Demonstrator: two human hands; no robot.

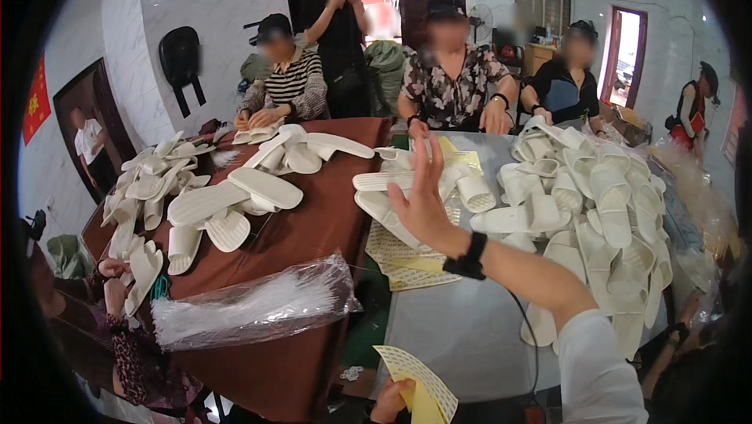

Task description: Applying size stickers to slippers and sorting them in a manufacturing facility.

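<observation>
My right hand [427, 205] reaches over the grey table with fingers stretched upward and nothing in its grasp. A black band [468, 256] circles that wrist. Behind and beside the hand lie white slippers [384, 181], some on yellow label sheets [411, 256]; whether the hand touches any I cannot tell. At the lower edge my left hand [390, 400] grips a yellow label sheet [423, 381] printed with small rows of marks. A large heap of white slippers [607, 197] covers the table's right side.
More slippers [235, 197] lie on the brown-covered table [313, 220] at left. A clear bag of thin white strips [254, 306] rests near its front. Between the tables is a gap. A dark cable [526, 322] crosses the grey table [439, 322]. Several people sit or stand around.
</observation>
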